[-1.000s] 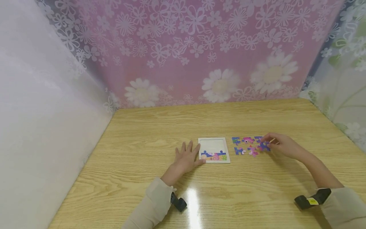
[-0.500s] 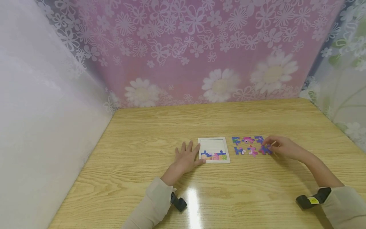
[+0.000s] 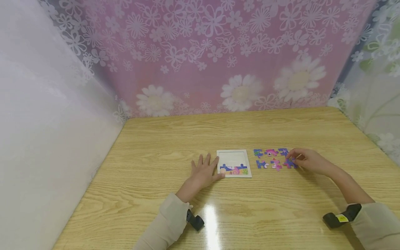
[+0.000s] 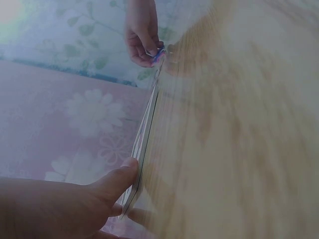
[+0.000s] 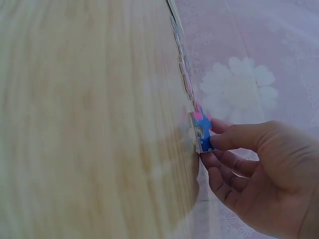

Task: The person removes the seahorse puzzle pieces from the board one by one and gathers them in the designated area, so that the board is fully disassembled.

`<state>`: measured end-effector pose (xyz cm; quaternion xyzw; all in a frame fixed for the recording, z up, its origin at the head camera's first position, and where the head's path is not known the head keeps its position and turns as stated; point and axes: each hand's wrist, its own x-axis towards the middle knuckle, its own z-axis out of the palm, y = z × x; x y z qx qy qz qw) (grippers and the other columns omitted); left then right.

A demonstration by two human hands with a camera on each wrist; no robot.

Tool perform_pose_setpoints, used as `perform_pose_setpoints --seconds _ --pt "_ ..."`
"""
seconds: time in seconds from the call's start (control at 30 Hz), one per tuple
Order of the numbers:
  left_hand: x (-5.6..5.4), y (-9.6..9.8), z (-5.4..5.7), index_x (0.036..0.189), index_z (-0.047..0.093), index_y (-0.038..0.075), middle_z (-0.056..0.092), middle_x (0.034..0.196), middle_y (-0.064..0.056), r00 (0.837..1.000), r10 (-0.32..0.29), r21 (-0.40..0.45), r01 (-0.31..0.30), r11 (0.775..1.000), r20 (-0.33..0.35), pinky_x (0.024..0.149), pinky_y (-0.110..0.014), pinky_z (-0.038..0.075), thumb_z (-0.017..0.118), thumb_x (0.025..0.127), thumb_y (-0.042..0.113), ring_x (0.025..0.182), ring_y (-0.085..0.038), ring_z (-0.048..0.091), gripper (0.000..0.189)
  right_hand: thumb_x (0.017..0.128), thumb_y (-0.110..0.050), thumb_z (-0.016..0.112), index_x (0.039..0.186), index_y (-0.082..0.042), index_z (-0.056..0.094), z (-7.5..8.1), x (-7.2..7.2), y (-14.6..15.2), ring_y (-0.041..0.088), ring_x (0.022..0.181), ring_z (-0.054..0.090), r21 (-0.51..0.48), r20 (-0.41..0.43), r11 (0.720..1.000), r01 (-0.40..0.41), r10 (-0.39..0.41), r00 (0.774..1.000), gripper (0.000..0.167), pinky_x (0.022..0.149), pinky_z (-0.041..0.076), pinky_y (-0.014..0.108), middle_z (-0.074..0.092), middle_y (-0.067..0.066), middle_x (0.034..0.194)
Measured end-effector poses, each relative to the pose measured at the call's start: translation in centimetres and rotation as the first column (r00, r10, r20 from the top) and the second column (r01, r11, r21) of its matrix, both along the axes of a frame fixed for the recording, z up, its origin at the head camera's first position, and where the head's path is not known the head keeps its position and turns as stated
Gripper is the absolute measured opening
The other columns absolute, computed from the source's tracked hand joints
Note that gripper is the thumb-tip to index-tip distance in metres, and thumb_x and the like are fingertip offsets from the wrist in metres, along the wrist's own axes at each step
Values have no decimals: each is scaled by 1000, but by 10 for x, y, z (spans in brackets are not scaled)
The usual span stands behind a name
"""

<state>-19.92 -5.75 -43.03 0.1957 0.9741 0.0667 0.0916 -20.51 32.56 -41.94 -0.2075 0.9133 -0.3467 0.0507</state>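
Since a second ago, the right hand (image 3: pixel 308 161) has dipped slightly toward 5 o'clock, taking the blue-and-pink jigsaw piece (image 5: pixel 204 123) with it and uncovering more of the starfish piece (image 3: pixel 283 151); over the last half second hardly anything has shifted. That appears to square the pinched piece up with its row, leaving the loose group as two ranks of three, a judgement from how they lie. Thumb and index finger pinch the piece at its edge; it looks tilted in the right wrist view, and I cannot tell whether it rests fully on the wood-grain table (image 3: pixel 175 149). The white puzzle tray (image 3: pixel 232 158) sits near, at 9 o'clock from it, with only a joined strip (image 3: pixel 233 170) along its 6 o'clock side, so most places look unfilled. Between them lie the pink eye piece (image 3: pixel 271 152), green-patterned piece (image 3: pixel 257 153), pink-and-white piece (image 3: pixel 276 165) and blue-and-white piece (image 3: pixel 261 164). At the tray's 8 o'clock, the left hand (image 3: pixel 202 174) lies with fingers spread and gripping nothing, its thumb touching the rim, apparently steadying it.
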Motion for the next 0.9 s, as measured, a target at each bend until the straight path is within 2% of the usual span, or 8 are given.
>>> perform_pose_setpoints --seconds 0.27,0.5,0.7,0.9 --pt "0 0 1 147 25 21 17 150 -13 1000 -2 15 2 1000 0 100 -61 14 43 88 60 134 -39 11 73 86 7 55 100 -1 60 -1 0 -2 29 79 59 46 -32 999 24 -23 999 16 49 45 28 58 12 91" --pt "0 -1 1 147 23 22 15 150 -13 1000 0 13 0 1000 9 100 -61 12 42 88 61 135 -38 9 74 84 8 57 98 -2 62 -3 0 -2 29 78 60 82 -74 996 31 -25 997 18 52 46 28 59 10 89" --pt "1 -1 1 147 25 21 16 150 -14 1000 -2 20 2 1000 8 100 -62 13 43 88 60 135 -39 10 74 84 8 56 98 -1 61 -5 -1 -2 31 79 60 82 -73 996 27 -21 997 18 51 46 28 59 12 89" --pt "0 -1 -1 147 23 22 16 150 -13 1000 -4 12 4 1000 7 100 -61 13 42 88 61 135 -38 10 74 83 9 56 98 -1 62 -7 -2 -2 19 68 56 89 -82 996 25 -17 997 18 48 44 27 59 10 87"
